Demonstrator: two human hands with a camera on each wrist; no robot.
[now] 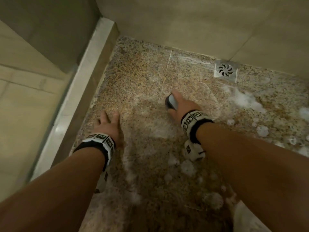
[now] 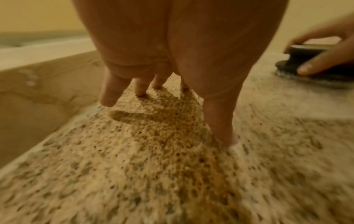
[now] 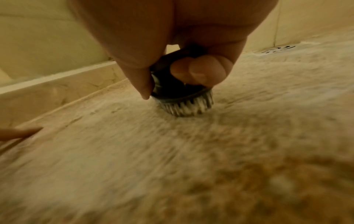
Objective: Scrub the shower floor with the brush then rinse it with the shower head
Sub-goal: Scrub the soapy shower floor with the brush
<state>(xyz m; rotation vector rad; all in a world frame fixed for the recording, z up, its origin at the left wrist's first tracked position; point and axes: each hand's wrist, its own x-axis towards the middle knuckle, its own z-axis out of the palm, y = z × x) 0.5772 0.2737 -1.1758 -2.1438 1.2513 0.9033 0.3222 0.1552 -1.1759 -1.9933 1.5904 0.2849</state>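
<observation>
A small dark scrub brush [image 1: 170, 102] with pale bristles [image 3: 184, 107] stands bristles-down on the speckled granite shower floor [image 1: 142, 77]. My right hand [image 1: 181, 104] grips it from above, fingers curled round its body [image 3: 197, 71]. From the left wrist view the brush [image 2: 314, 60] sits at the far right under that hand. My left hand [image 1: 108, 123] rests on the wet floor to the left of the brush, with straight spread fingers [image 2: 141, 86] touching the stone. No shower head is in view.
A square metal drain [image 1: 225, 70] sits at the back right by the tiled wall [image 1: 184, 22]. A raised marble curb [image 1: 80, 91] borders the floor on the left. White foam patches [image 1: 245, 99] lie right of and behind the brush.
</observation>
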